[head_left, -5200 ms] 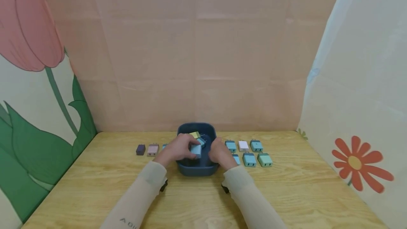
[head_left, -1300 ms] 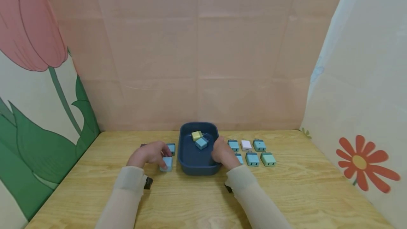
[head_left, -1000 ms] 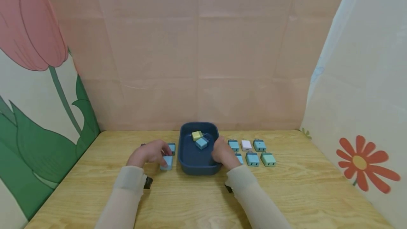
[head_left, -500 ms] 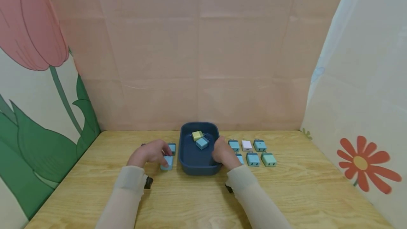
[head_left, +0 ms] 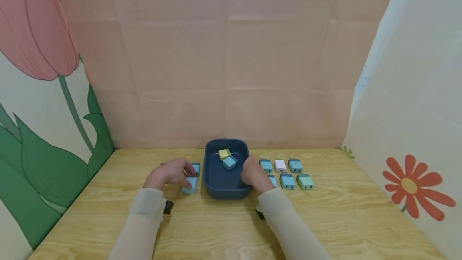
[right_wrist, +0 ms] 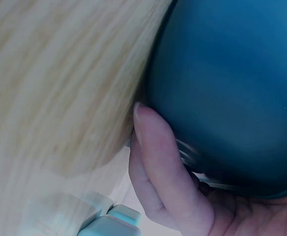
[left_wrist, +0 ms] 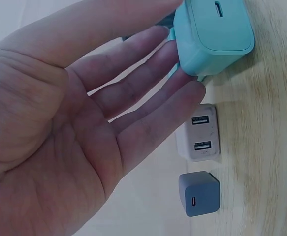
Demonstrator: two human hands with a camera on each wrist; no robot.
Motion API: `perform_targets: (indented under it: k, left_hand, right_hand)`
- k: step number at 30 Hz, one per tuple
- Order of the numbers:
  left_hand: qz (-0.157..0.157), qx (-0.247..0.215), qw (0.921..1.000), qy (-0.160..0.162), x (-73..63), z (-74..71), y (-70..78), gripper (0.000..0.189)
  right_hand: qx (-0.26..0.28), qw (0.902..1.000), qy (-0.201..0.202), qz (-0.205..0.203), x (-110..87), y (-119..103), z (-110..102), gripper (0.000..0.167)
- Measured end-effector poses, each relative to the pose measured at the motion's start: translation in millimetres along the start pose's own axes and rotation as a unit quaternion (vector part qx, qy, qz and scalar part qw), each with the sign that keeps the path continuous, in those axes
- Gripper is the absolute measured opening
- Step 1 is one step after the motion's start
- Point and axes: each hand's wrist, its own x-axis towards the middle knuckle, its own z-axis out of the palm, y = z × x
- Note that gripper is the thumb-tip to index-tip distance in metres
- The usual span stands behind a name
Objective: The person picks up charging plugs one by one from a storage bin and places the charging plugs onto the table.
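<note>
My left hand (head_left: 173, 173) pinches a light blue phone charger (head_left: 189, 185) low over or on the table, left of the dark blue bin (head_left: 226, 193). In the left wrist view that charger (left_wrist: 219, 29) sits between thumb and fingertips, its single port showing. My right hand (head_left: 253, 173) grips the bin's right wall; in the right wrist view its fingers (right_wrist: 160, 157) curl around the outside. Inside the bin lie a yellow charger (head_left: 224, 155) and a blue charger (head_left: 229, 163), touching.
Another blue charger (head_left: 195, 169) lies behind the pinched one. A pink two-port charger (left_wrist: 201, 132) and a dark charger (left_wrist: 200, 194) are mostly hidden by my left hand in the head view. Right of the bin, several chargers (head_left: 287, 181) form two rows. An upright backdrop (head_left: 227, 71) closes off the rear.
About five seconds ago my left hand held a blue charger over the bin; it has moved left with it, out of the bin. Over the last second both hands barely move.
</note>
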Motion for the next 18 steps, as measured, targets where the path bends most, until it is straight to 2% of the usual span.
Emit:
perform_targets:
  k: [6, 18]
  left_hand:
    - [0.011, -0.019, 0.9997, 0.007, -1.1, -2.1, 1.1, 0.047]
    - [0.076, -0.040, 0.9960, 0.026, 3.4, -5.2, -3.8, 0.047]
  right_hand:
    - [-0.001, 1.0000, 0.001, -0.002, -0.3, 0.7, 0.3, 0.076]
    - [-0.023, 0.9997, 0.006, -0.002, 1.2, -0.6, 0.6, 0.082]
